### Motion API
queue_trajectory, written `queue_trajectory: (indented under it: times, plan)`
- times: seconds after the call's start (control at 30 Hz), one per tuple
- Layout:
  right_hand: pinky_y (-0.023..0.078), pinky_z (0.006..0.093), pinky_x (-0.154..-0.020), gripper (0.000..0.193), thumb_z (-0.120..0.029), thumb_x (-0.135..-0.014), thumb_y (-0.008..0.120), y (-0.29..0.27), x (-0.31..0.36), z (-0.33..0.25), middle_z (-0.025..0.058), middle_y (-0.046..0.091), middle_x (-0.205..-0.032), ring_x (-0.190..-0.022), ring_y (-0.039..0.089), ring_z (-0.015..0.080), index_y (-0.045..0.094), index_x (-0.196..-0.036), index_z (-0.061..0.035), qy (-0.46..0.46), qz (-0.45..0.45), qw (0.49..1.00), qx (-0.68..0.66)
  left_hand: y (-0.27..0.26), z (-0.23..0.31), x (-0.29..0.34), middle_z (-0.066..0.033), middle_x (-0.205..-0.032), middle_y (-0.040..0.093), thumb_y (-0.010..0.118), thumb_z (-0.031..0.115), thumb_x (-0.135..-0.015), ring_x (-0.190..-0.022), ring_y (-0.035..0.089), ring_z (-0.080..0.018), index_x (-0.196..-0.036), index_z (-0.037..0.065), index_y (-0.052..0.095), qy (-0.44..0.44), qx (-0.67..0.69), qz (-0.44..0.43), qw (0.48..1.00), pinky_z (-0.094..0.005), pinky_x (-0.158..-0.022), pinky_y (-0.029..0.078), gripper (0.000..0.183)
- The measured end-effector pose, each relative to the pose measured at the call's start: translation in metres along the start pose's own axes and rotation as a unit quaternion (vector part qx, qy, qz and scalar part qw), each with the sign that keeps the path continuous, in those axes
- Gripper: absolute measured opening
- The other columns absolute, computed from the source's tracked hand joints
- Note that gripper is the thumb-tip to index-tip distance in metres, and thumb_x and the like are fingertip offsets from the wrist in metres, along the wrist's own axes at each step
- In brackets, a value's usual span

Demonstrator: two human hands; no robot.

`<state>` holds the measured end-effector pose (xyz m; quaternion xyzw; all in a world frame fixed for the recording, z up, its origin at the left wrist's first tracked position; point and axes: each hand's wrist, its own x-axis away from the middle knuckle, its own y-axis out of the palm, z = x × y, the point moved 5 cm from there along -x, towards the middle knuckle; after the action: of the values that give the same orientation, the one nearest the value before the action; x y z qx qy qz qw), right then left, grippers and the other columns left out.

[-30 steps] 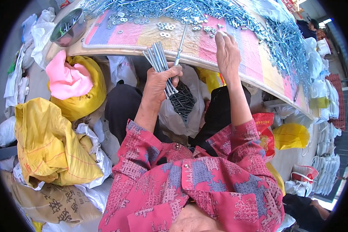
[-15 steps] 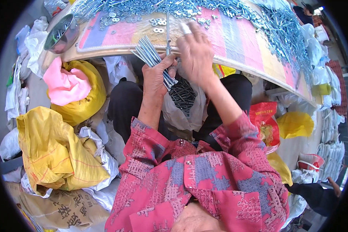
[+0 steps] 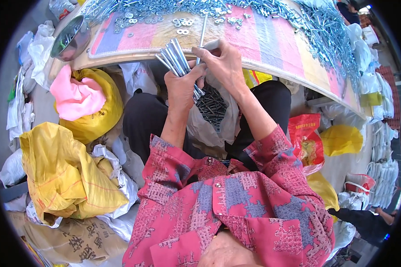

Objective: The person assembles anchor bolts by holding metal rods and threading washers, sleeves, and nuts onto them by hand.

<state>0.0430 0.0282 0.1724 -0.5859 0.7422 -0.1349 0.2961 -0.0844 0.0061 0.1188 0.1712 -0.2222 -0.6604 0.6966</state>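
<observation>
In my left hand (image 3: 180, 89) is a bundle of thin silvery metal rods (image 3: 174, 57), fanned toward the upper left, with their other ends poking out below the fingers. A single longer metal rod (image 3: 203, 30) stands nearly upright at the table edge. Its lower end reaches the left thumb and fingertips. My right hand (image 3: 227, 64) has thumb and fingers closed around this rod's lower part; a pale wrap covers one finger. Under the hands, between the knees, a whitish plastic bag (image 3: 207, 133) holds many dark screw-like pieces (image 3: 210, 107).
Ahead stands a table with a striped cloth (image 3: 263, 42), heaped with loose washers (image 3: 182, 22) and bolts (image 3: 327, 49). A metal bowl (image 3: 71, 40) sits at its left corner. Yellow sacks (image 3: 67, 173) lie at left, one topped by pink cloth (image 3: 78, 95). A red packet (image 3: 304, 142) is at right.
My right hand has come down and left and closed on the single rod, which now leans slightly right. The left hand's bundle has turned a little more upright.
</observation>
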Motion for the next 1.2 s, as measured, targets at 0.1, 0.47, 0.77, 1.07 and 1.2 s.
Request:
queue_trajectory:
  times: [0.1, 0.47, 0.77, 1.07, 1.2]
  plan:
    - [0.050, 0.0370, -0.066, 0.039, -0.032, -0.087, 0.067, 0.015, 0.001, 0.010, 0.0151, 0.064, -0.077, -0.076, 0.063, 0.0188, 0.063, -0.090, 0.0068, 0.083, -0.123, 0.968, -0.203, 0.005, 0.002, 0.003, -0.0079, -0.071, 0.065, 0.069, -0.001, -0.079, -0.050, 0.054, -0.0094, -0.094, -0.008, 0.066, 0.006, 0.000, -0.012, 1.000, -0.0214, -0.044, 0.042, 0.017]
    - [0.047, 0.0345, -0.079, 0.053, -0.040, -0.100, 0.039, -0.024, -0.011, 0.026, 0.0173, 0.069, -0.096, -0.085, 0.063, 0.0232, 0.064, -0.110, 0.0054, 0.021, 0.071, 0.985, -0.155, 0.005, -0.011, -0.002, -0.0107, -0.073, 0.064, 0.067, -0.002, -0.081, -0.050, 0.055, -0.0113, -0.097, -0.008, 0.064, -0.068, 0.118, -0.038, 0.990, -0.0219, -0.045, 0.043, 0.016]
    - [0.042, 0.0406, -0.099, 0.040, -0.025, -0.085, 0.051, -0.002, 0.079, -0.082, 0.0202, 0.060, -0.118, -0.114, 0.056, 0.0345, 0.061, -0.109, 0.0055, -0.420, -0.085, 0.897, 0.113, -0.002, -0.009, -0.013, -0.0055, -0.076, 0.062, 0.066, 0.006, -0.085, -0.065, 0.058, -0.0112, -0.098, 0.000, 0.063, -0.149, 0.023, 0.011, 0.988, -0.0246, -0.054, 0.047, 0.015]
    - [0.043, 0.0442, -0.096, 0.023, -0.010, -0.070, 0.058, 0.015, 0.055, -0.033, 0.0208, 0.058, -0.123, -0.111, 0.056, 0.0358, 0.065, -0.090, -0.0018, -0.346, 0.006, 0.919, 0.186, 0.000, -0.022, -0.005, -0.0092, -0.080, 0.064, 0.066, -0.001, -0.079, -0.061, 0.061, -0.0162, -0.093, -0.003, 0.063, -0.013, 0.153, 0.038, 0.987, -0.0279, -0.053, 0.049, 0.015]
    - [0.046, 0.0480, -0.090, 0.025, -0.008, -0.071, 0.056, 0.011, 0.092, -0.090, 0.0177, 0.064, -0.102, -0.102, 0.059, 0.0362, 0.066, -0.092, -0.0005, -0.427, 0.006, 0.903, 0.051, -0.012, -0.004, 0.002, -0.0112, -0.086, 0.066, 0.065, -0.003, -0.081, -0.064, 0.061, -0.0162, -0.095, 0.000, 0.062, -0.053, 0.147, -0.038, 0.987, -0.0296, -0.056, 0.051, 0.014]
